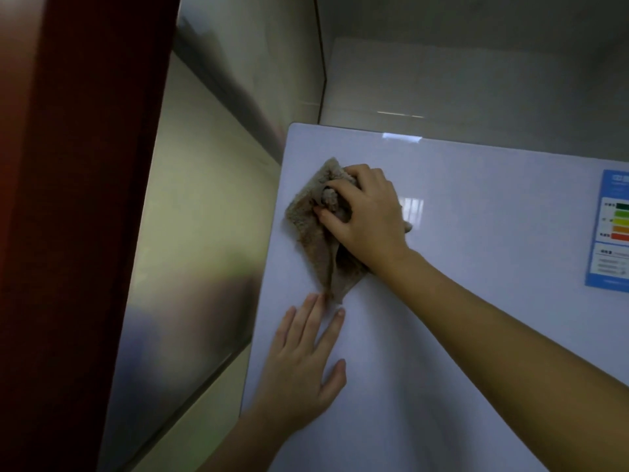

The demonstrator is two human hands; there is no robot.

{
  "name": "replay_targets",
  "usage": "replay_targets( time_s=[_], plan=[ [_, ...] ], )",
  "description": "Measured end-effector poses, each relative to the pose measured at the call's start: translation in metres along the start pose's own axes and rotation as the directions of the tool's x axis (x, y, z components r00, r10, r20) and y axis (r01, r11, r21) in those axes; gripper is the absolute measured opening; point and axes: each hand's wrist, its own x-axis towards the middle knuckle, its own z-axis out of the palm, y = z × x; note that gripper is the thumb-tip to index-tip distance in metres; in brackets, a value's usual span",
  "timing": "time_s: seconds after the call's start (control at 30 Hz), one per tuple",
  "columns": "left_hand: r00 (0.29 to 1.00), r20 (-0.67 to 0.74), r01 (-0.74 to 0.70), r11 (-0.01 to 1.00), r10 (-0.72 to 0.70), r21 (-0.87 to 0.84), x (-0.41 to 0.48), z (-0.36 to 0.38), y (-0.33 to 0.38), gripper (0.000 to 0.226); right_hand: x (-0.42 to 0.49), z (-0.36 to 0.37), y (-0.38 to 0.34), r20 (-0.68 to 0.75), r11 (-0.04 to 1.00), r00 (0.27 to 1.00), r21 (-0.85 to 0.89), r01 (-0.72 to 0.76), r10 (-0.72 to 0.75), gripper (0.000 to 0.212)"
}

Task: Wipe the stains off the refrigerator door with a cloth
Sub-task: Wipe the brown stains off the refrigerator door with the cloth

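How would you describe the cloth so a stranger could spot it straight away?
Find the glossy white refrigerator door, then its upper left corner. There the right hand presses a crumpled brownish cloth against it. It is the only rough, dull thing there; the sticker at the right edge is flat and colourful.

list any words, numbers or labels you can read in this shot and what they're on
Nothing can be read.
Blue-bordered energy label at the right edge of the refrigerator door: header, text beside the coloured bars and lines in the white box below are all too blurred and small to read, and it is cut off by the frame.
Cloth under the right hand: no text.
Left hand lies flat on bare door: no text.
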Motion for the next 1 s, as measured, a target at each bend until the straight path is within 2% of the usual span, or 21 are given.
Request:
replay_targets(
  time_s=[0.1,0.17,0.4,0.53,0.77,0.87,1.0],
  plan=[
    [1.000,0.000,0.027,1.000,-0.027,0.012,-0.001,0.000,0.001,0.074,0.001,0.012,-0.012,0.042,0.994,0.994,-0.031,0.107,-0.106,0.038],
    [1.000,-0.002,0.026,1.000,-0.026,0.015,0.000,-0.002,0.000,0.073,0.005,0.008,-0.009,0.041,0.995,0.995,-0.033,0.095,-0.094,0.038],
    [0.999,-0.035,-0.017,1.000,0.018,0.020,-0.001,-0.004,0.000,0.070,-0.008,-0.056,0.063,-0.099,0.990,0.990,-0.083,-0.111,0.103,0.037],
    [0.996,-0.083,-0.026,0.999,0.029,0.030,-0.001,0.000,-0.003,0.069,-0.046,-0.104,0.112,-0.167,0.955,0.946,-0.059,-0.291,0.278,0.034],
    [0.997,-0.063,-0.032,0.999,0.033,0.009,0.002,0.000,-0.002,0.068,-0.081,-0.142,0.143,-0.205,0.897,0.881,-0.033,-0.442,0.426,0.040],
    [0.996,-0.072,-0.055,0.998,0.053,-0.030,0.000,-0.009,-0.003,0.064,-0.068,-0.123,0.128,-0.231,0.903,0.881,-0.024,-0.430,0.413,0.041],
    [0.991,-0.137,-0.007,0.998,-0.001,-0.061,-0.022,-0.015,-0.017,0.058,-0.038,-0.077,0.079,-0.202,0.952,0.935,-0.027,-0.304,0.293,0.036]
  ],
)
